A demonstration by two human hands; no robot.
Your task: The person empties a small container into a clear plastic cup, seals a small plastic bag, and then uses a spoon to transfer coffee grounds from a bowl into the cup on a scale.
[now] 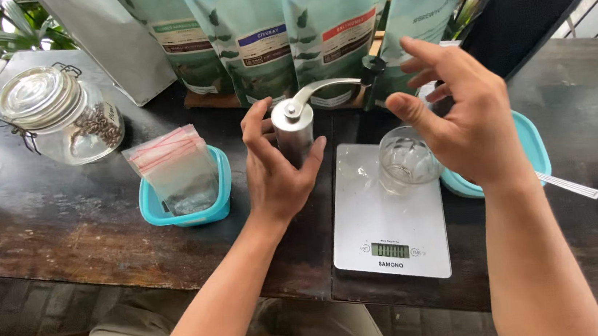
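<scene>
Nearest to you, a flat silver kitchen scale lies on the dark wooden table, its small display toward you, and a clear glass cup stands on its far right corner. Your left hand is wrapped around the back of a steel hand grinder that stands upright just left of the scale; thumb on one side, fingers on the other, so you are holding its body. Your right hand hovers above the cup with fingers spread and loose, gripping nothing, close to the black knob at the end of the grinder's crank handle but not touching it. Under that hand sits a teal lidded container, with a metal spoon handle sticking out to the right. Left of the grinder, a teal tub holds a stack of small clear zip bags. Farther left lies a clamp-lid glass jar on its side, with coffee beans inside. At the back, several pale green coffee pouches stand in a row.
</scene>
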